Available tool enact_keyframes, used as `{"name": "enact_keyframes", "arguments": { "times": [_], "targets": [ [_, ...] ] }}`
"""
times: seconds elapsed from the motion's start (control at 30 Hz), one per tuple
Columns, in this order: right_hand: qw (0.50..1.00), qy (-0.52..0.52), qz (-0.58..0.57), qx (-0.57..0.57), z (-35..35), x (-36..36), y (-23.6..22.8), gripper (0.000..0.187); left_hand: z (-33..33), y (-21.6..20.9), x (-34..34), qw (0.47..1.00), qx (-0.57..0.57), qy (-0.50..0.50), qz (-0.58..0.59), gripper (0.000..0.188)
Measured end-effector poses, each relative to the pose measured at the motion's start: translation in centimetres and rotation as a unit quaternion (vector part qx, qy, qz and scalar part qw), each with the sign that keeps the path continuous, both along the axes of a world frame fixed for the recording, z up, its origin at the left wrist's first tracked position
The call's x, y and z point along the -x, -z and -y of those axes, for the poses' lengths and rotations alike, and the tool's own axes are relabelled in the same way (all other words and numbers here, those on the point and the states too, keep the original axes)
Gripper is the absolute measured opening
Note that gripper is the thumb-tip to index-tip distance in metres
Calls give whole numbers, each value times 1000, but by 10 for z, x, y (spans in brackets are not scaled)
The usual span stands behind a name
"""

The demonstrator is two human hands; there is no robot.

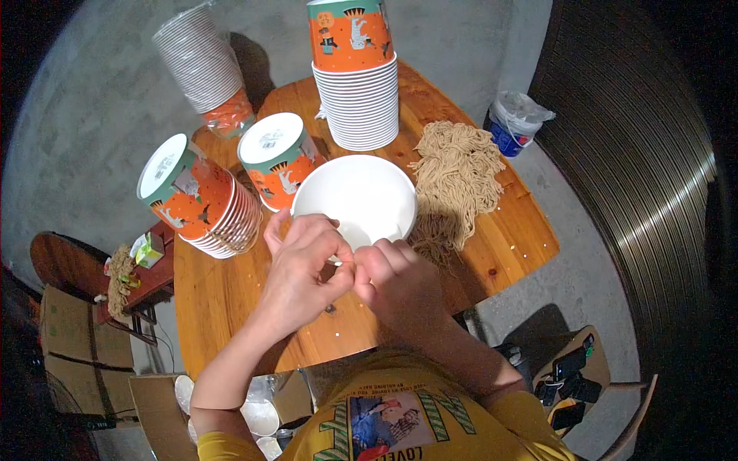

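Note:
My left hand [301, 269] and my right hand [400, 280] meet over the near rim of a white round tub [350, 184]. The fingertips of both hands are pinched close together. Whatever lies between them is too small or too hidden to make out. The tub stands open side up on the wooden table [492, 265], and something pale shows inside it near my fingers. Right of the tub lies a heap of tan, yarn-like strands [459, 169], its near end darker in shadow.
Behind the tub rises a tall stack of orange paper buckets [357, 104]. An upside-down orange bucket [280, 157] and a shorter stack [204, 196] stand left, a bagged stack [201, 65] farther back. A lined pail [516, 123] is beyond the table. Below left is a cardboard box [154, 411].

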State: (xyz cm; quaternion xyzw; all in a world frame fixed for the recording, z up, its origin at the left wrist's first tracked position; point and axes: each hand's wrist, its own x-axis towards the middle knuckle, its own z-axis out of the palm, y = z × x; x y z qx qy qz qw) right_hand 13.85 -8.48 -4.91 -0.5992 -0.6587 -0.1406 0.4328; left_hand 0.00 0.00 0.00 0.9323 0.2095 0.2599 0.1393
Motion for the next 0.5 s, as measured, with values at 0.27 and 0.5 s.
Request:
{"name": "enact_keyframes", "arguments": {
  "times": [0.27, 0.5],
  "targets": [
    [998, -23, -52, 5, -3, 1, 4, 14, -8, 6, 0, 995, 98, 13, 20, 12],
    [987, -22, -132, -87, -7, 2, 15, 21, -12, 11, 1, 993, 121, 10, 15, 11]
  ]
}}
